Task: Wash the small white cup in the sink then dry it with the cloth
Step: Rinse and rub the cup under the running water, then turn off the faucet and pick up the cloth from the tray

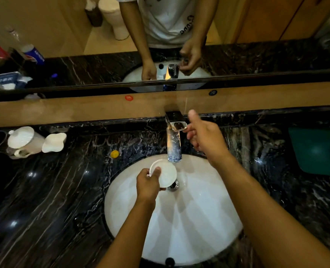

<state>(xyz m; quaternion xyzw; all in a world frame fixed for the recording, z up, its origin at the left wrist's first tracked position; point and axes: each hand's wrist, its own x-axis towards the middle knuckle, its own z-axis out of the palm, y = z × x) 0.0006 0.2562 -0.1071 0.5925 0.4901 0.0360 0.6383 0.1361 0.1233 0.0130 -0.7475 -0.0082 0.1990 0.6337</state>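
Note:
The small white cup hangs over the white oval sink, just under the chrome tap spout, its mouth turned toward me. My left hand grips its rim, thumb inside. My right hand is up beside the tap's lever, fingers loosely spread and touching or nearly touching the lever's end. A thin stream of water seems to fall near the drain. A green cloth lies flat on the counter at the far right.
Black marble counter surrounds the sink. A white lidded pot and a white creamer stand at the back left, a small yellow object near them. A wooden ledge and mirror rise behind the tap.

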